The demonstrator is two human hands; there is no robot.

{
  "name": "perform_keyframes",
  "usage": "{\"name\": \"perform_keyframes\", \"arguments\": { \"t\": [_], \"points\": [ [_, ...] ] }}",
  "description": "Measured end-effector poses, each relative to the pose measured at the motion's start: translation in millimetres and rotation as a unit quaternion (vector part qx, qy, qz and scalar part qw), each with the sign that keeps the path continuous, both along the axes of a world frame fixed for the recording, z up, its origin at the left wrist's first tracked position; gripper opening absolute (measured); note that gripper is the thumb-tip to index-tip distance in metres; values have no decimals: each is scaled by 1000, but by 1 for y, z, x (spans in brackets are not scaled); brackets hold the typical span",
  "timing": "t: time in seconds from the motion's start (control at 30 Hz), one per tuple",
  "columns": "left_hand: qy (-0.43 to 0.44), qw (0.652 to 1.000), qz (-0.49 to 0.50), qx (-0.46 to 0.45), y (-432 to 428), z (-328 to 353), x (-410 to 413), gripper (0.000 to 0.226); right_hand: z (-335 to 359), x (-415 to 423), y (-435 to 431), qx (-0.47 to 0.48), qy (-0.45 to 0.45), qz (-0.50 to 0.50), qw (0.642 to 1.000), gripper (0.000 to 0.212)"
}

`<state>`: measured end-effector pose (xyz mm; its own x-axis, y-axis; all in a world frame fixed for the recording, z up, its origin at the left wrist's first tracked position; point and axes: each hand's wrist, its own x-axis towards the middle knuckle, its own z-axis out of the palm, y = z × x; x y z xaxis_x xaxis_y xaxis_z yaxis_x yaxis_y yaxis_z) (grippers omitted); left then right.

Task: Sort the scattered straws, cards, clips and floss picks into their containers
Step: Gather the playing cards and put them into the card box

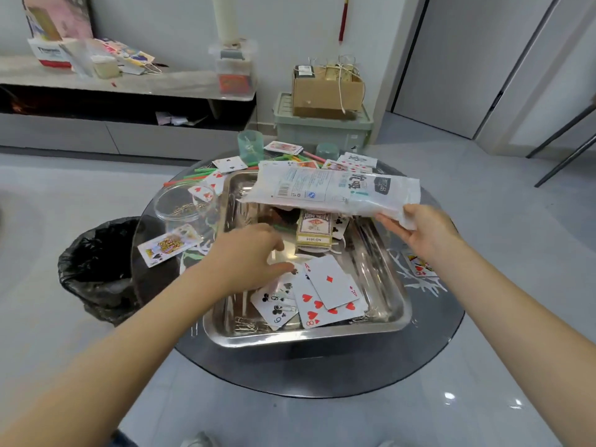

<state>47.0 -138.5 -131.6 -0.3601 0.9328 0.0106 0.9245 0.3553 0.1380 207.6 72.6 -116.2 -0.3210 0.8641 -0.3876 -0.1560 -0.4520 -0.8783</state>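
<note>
left hand (248, 253): low over the steel tray (306, 337), fingers loosely apart, thumb near the loose cards (329, 282), nothing visibly held.
right hand (422, 230): fingers and thumb clamped on one end of the plastic bag (332, 188), lifted across the tray's far side.
step: sorting looks barely begun; the bag is probably being readied for the straws (200, 174).
next move: likely needs the left hand to open the bag or gather straws beyond the tray.
around: card box (314, 229) in the tray; clear tub (180, 204) left of it; green cup (251, 145) at the far edge.
in the way: the bag hides the far tray; cards overlap the paper clips (245, 324).
</note>
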Motion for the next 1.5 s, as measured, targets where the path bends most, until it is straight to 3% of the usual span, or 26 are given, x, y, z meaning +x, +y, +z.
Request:
{"name": "perform_keyframes", "arguments": {
  "t": [0.07,0.13,0.2,0.27,0.3,0.33,0.4,0.5,0.6,0.67,0.73,0.8,1.0,1.13,1.27,1.4,1.5],
  "points": [
    [-22,999,-4,-29,5,-9,5,60,-5,4,-1,44,-70,4,997,9],
    [-37,998,-13,-56,9,-16,9,72,-9,10,-1,80,-132,19,988,7],
    [-43,996,-22,-77,12,-18,9,79,-13,20,-3,130,-208,35,969,22],
    [-60,994,-31,-91,15,-18,9,78,-15,32,-5,219,-330,37,918,42],
    [-75,992,-34,-94,16,-17,8,76,-14,37,-9,281,-385,31,879,41],
    [-93,990,-36,-97,17,-16,7,72,-12,42,-15,344,-409,23,845,37],
    [-123,987,-34,-99,18,-16,5,62,-8,44,-33,442,-365,37,818,26],
    [-147,985,-24,-89,15,-17,1,50,-10,29,-65,461,-324,203,801,17],
    [-149,987,-14,-64,8,-17,0,49,-19,9,-89,450,-447,373,677,50],
    [-149,987,-10,-53,3,-17,1,47,-23,0,-98,484,-440,397,643,49],
    [-162,986,-4,-46,-1,-18,1,45,-25,-5,-101,486,-401,401,665,49],
    [-183,982,2,-48,-4,-19,0,45,-24,-7,-99,439,-384,393,711,45],
    [-256,965,8,-49,-9,-23,-3,61,-19,-1,-77,346,-317,368,802,16],
    [-234,971,5,-50,-13,-21,-4,60,-14,12,-60,316,-283,296,856,17],
    [-79,996,-15,-36,-14,-14,3,57,-15,18,-53,267,-280,286,877,18],
    [-57,992,-13,-110,-3,-11,18,72,-19,18,-58,271,-284,255,884,17],
    [-43,989,-10,-143,9,-12,26,69,-16,18,-60,299,-291,247,874,18]
  ]
}}
